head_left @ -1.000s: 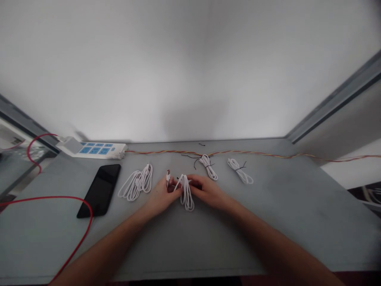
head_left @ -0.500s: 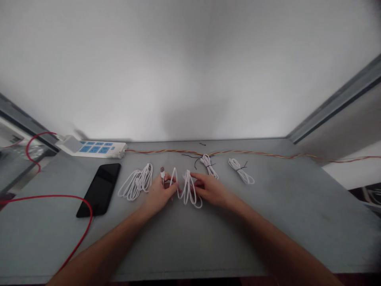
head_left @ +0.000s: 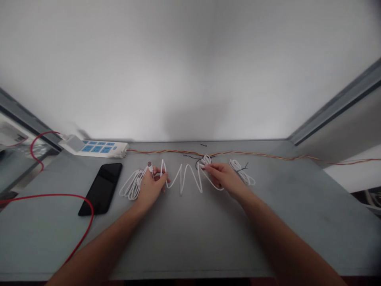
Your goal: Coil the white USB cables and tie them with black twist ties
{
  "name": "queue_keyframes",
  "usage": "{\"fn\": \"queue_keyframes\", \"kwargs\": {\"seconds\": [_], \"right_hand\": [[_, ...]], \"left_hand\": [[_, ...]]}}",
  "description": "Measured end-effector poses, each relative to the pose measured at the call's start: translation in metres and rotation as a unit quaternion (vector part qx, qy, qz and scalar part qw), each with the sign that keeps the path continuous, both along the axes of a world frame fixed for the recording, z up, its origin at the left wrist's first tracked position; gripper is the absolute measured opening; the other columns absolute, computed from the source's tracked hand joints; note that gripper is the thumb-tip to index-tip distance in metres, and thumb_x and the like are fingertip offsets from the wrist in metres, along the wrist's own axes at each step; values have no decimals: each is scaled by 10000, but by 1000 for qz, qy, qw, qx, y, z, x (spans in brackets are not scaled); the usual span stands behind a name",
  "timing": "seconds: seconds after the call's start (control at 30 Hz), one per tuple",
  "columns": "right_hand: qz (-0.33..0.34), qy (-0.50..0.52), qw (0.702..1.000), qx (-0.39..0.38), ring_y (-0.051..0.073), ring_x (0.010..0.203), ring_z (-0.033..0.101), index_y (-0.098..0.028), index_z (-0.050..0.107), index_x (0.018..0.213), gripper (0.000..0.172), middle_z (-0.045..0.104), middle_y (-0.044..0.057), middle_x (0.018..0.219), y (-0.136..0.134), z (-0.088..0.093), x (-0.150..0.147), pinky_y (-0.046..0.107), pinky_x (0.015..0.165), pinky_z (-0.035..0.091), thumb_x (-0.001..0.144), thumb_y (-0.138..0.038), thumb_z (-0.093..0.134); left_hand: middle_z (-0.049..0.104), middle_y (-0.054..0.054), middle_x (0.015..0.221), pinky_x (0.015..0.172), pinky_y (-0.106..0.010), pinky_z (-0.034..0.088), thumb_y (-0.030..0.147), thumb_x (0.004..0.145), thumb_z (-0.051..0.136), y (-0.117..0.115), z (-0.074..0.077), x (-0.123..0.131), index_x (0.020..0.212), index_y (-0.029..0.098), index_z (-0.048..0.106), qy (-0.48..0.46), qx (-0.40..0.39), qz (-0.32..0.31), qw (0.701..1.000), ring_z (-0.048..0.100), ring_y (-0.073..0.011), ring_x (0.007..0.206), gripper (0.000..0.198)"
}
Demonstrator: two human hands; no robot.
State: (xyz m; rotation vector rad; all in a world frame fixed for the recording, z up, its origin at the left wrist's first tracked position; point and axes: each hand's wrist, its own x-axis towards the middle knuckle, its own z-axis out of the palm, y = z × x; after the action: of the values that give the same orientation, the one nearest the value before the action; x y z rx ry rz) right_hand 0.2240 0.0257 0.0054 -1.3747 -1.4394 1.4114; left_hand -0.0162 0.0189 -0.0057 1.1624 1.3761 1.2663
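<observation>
A white USB cable (head_left: 185, 169) hangs in zigzag bends between my two hands, just over the grey table. My left hand (head_left: 151, 184) pinches it near one end, and the USB plug (head_left: 150, 166) sticks up past the fingers. At the other side my right hand (head_left: 224, 175) is closed on the cable with thumb and fingertips; a loop droops below it. An untied coil of white cable (head_left: 131, 186) lies left of my left hand, partly covered by it. Behind my right hand is a tied white cable bundle (head_left: 206, 159), mostly hidden.
Another tied cable bundle (head_left: 242, 172) lies to the right. A black phone (head_left: 101, 188) rests at the left, a red cable (head_left: 91, 214) crossing its lower corner. At the back stand a power strip (head_left: 119, 150) and a twisted red-yellow wire (head_left: 253, 153) along the wall.
My hands have moved apart, the left one leftward and the right one rightward and up. The bunched loops of the cable have stretched into a wide zigzag.
</observation>
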Motion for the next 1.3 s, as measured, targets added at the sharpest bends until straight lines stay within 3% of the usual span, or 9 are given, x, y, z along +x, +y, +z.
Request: {"fn": "queue_keyframes", "kwargs": {"seconds": [0.1,0.2,0.4,0.53,0.73,0.87,1.0,1.17,1.3], "right_hand": [[52,35,996,-62,96,433,497,-171,585,846,301,632,8,645,-1,3,2,220,392,326,772,-462,608],[83,50,993,-71,91,504,539,-179,571,907,299,662,36,844,-4,5,1,214,418,374,754,-424,650],[32,83,996,-3,77,478,416,-161,655,905,354,489,-43,588,0,0,0,222,460,348,800,-494,601],[-38,95,993,54,89,581,463,-177,705,864,289,609,0,731,5,-4,1,235,540,370,708,-421,710],[-58,93,993,49,62,457,378,-176,699,913,343,648,10,729,3,-3,1,227,430,303,706,-450,704],[-41,100,993,50,58,437,407,-175,675,924,352,647,21,759,1,-2,-1,217,395,343,740,-475,673],[-47,130,989,48,56,435,435,-168,676,940,366,625,21,763,1,-2,-2,208,384,376,770,-491,643],[-56,134,989,33,62,430,444,-161,690,956,408,626,28,754,0,-1,-2,220,380,381,765,-517,631],[-79,109,989,67,59,411,420,-170,692,872,354,613,3,690,1,0,-2,223,385,353,748,-498,650]], "left_hand": [[634,-10,875,318,-185,373,271,657,680,1,0,-1,733,237,303,3,4,-1,1000,639,-133,552,386],[653,-20,881,330,-176,360,348,682,692,-1,3,-1,742,234,306,1,-2,-6,1000,641,-137,567,407],[666,-92,954,376,-204,374,552,795,499,-3,8,0,852,182,469,-51,-52,-19,997,634,-154,595,375],[665,-90,953,444,-229,401,573,801,482,-3,8,-2,839,173,529,5,-43,-26,999,610,-161,636,404],[620,-22,755,497,-240,383,513,819,522,-3,5,-5,860,170,649,120,1,-34,992,492,-117,534,367],[586,-22,765,463,-227,382,481,846,451,-2,2,-5,777,174,613,55,-28,-81,995,501,-121,564,354],[597,-15,831,437,-202,376,318,709,580,-5,6,-3,792,194,516,-34,-62,-125,990,529,-140,661,163],[656,-47,949,568,-219,431,220,632,692,-7,10,-2,936,174,546,-64,-61,-153,984,567,-125,715,341],[704,-51,909,615,-204,430,246,635,773,-5,10,-3,1082,165,546,-132,-73,-115,982,581,-99,693,508]]}}
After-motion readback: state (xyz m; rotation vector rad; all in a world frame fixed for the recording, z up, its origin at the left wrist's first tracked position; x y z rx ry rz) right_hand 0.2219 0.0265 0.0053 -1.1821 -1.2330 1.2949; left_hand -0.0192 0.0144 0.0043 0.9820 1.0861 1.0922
